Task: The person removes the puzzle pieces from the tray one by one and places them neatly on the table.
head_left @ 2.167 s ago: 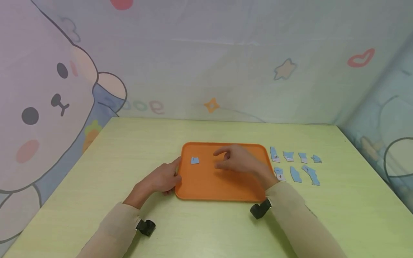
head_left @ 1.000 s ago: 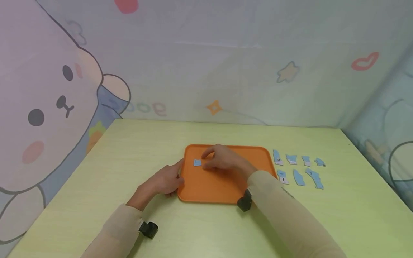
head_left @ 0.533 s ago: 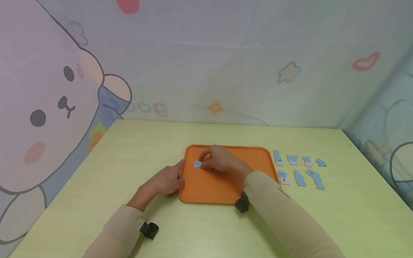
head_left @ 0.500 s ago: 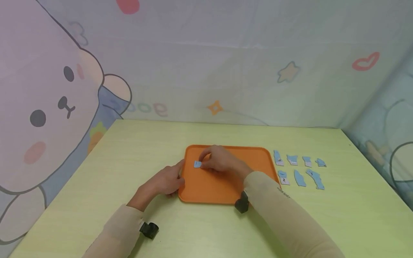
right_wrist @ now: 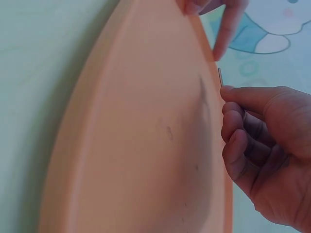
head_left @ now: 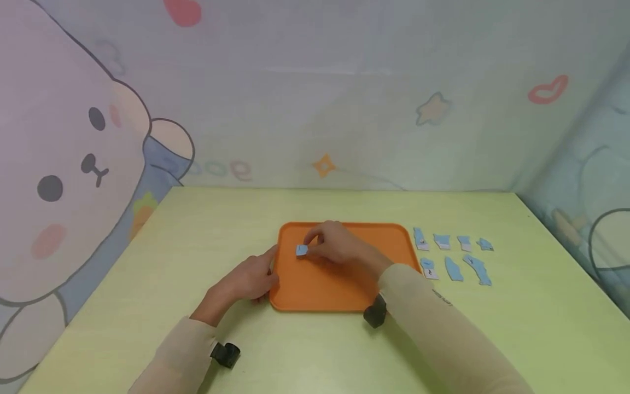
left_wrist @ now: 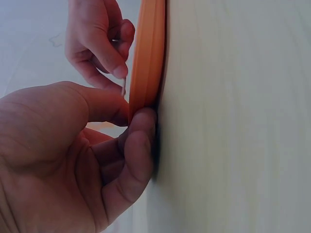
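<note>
My left hand (head_left: 250,278) grips the left rim of an orange tray (head_left: 315,295), thumb and fingers pinching its edge in the left wrist view. Over the tray's left part, my right hand (head_left: 336,243) pinches a small light-blue jigsaw puzzle piece (head_left: 302,250) with a dark mark on it. The right wrist view shows that piece (right_wrist: 220,76) edge-on as a thin sliver between the fingertips, tilted up from the tray's surface. In the left wrist view its edge (left_wrist: 123,86) also shows thin below the right thumb. Part of the piece is hidden by the fingers.
Several blue puzzle pieces (head_left: 453,269) lie in two rows on the pale yellow-green table (head_left: 315,355), just right of the tray. Some bear lilac patches and dark marks. A printed cloth (head_left: 295,98) stands behind the table's far edge.
My right hand has come left across the tray to the puzzle piece and taken hold of it. The piece has tilted up in its grip. The left hand stays on the rim.
</note>
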A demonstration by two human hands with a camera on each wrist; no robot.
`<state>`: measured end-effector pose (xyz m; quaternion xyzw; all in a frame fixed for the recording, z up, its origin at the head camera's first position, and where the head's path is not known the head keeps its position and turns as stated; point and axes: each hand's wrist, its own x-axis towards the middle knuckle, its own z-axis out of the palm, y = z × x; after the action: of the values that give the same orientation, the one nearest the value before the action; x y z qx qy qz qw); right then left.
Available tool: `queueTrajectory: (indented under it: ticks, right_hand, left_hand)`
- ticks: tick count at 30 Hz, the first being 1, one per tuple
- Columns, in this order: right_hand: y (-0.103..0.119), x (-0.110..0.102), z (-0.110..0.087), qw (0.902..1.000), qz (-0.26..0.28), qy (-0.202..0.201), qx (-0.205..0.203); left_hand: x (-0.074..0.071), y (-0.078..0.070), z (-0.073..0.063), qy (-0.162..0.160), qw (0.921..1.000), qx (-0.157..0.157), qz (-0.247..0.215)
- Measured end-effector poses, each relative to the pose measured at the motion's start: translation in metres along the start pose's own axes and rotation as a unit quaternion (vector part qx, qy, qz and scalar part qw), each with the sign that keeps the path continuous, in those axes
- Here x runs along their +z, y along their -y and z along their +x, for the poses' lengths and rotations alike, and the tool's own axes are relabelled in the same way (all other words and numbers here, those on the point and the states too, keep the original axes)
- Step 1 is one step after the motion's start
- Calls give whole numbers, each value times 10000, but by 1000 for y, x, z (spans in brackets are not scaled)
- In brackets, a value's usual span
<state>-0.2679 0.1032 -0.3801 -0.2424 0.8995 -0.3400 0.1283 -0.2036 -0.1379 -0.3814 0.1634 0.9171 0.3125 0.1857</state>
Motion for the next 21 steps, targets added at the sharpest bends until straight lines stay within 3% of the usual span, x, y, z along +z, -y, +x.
queueTrajectory:
  ticks: [14, 21]
  right_hand:
    - [-11, -18, -43, 9992, 42, -280, -275]
    - [-23, -28, -72, 9985, 258, -482, -76]
  left_hand:
    - [1, 1, -1, 3, 10000, -3, -27]
    - [0, 0, -1, 36, 10000, 49, 28]
